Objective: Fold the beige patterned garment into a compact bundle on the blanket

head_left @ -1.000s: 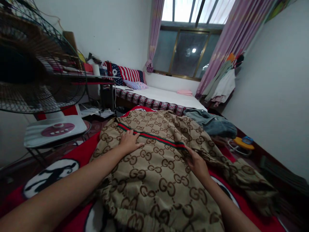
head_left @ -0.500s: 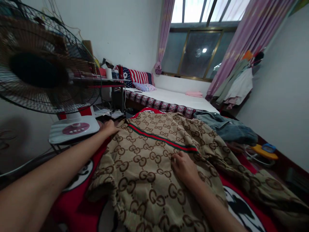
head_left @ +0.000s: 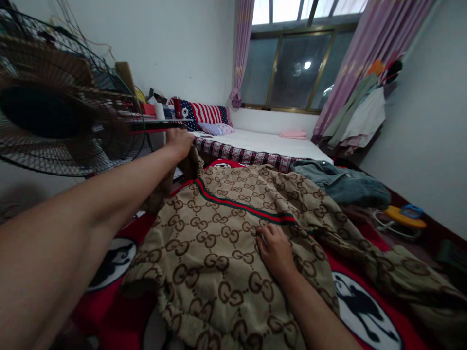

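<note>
A tan jacket with a brown letter pattern and a green-red-green stripe lies spread out before me. My left hand, its fingers closed, grips the jacket's left sleeve near the shoulder and holds it raised above the rest. The lifted sleeve hangs down below that hand, partly hidden by my forearm. My right hand rests on the jacket just under the stripe, fingers apart and slightly bent against the cloth. The right sleeve stretches out toward the lower right.
Beneath the jacket is a red blanket with black-and-white round prints. A fan stands close on the left. Folded jeans lie to the right, near a yellow stool. Behind is a bed under a window.
My left hand has risen and moved slightly right, lifting the sleeve off the blanket. My right hand stays at nearly the same spot on the jacket. The view has shifted slightly.
</note>
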{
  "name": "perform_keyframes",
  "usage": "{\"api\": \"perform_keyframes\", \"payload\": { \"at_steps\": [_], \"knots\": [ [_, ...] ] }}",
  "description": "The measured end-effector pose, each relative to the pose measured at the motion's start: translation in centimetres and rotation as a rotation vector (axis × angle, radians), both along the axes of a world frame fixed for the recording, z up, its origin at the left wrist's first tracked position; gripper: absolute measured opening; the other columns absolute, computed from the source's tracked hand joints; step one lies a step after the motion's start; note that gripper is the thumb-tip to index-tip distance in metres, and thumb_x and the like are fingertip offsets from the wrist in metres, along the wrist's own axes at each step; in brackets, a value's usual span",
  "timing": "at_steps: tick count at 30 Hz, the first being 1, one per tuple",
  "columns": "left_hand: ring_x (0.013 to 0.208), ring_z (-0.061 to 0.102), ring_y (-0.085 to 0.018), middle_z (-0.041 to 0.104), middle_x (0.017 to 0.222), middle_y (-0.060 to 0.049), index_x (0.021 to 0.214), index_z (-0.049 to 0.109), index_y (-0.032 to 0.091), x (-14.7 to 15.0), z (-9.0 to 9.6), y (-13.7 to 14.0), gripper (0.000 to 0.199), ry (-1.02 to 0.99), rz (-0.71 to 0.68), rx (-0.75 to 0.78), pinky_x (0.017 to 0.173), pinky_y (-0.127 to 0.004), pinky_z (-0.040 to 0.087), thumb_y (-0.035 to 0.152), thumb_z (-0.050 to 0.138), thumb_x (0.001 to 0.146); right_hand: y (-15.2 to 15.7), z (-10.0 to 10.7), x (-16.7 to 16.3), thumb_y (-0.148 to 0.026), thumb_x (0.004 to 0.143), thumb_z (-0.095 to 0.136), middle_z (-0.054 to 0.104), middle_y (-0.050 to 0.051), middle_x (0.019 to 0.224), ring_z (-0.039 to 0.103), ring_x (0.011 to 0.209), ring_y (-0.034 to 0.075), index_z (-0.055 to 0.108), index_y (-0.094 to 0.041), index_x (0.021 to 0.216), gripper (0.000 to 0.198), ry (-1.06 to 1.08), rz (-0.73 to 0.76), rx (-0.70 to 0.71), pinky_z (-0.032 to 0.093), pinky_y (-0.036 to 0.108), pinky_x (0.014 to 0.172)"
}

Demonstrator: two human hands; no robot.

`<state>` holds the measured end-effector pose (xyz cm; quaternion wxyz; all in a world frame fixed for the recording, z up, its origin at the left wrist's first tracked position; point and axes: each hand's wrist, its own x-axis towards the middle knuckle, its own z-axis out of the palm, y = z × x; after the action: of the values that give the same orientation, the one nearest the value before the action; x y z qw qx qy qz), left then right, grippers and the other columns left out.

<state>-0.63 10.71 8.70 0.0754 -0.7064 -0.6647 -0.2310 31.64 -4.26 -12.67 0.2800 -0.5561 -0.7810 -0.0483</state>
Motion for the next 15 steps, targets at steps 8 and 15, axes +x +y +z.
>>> {"api": "perform_keyframes", "payload": {
  "at_steps": [8, 15],
  "knots": [
    [0.129, 0.043, -0.024, 0.054, 0.137, -0.003, 0.119, 0.065, 0.033, 13.3, -5.2, -6.2, 0.041, 0.582, -0.967, 0.160, 0.109, -0.042, 0.029, 0.012, 0.054, 0.085, -0.6, 0.1, 0.6, -0.020, 0.089, 0.053, 0.061, 0.009, 0.101, 0.052, 0.099, 0.023, 0.066, -0.018, 0.100, 0.017, -0.033, 0.033, -0.011, 0.043, 0.032, 0.087],
    [0.128, 0.046, -0.029, 0.049, 0.141, -0.010, 0.130, 0.057, 0.024, 3.9, -11.8, -10.2, 0.051, 0.289, -0.547, -0.022, 0.108, -0.042, 0.036, 0.026, 0.064, 0.080, -0.6, 0.0, 0.7, -0.020, 0.090, 0.050, 0.062, 0.008, 0.104, 0.054, 0.101, 0.023, 0.066, -0.020, 0.101, 0.019, -0.002, 0.068, -0.030, 0.045, 0.032, 0.089]
  ]
}}
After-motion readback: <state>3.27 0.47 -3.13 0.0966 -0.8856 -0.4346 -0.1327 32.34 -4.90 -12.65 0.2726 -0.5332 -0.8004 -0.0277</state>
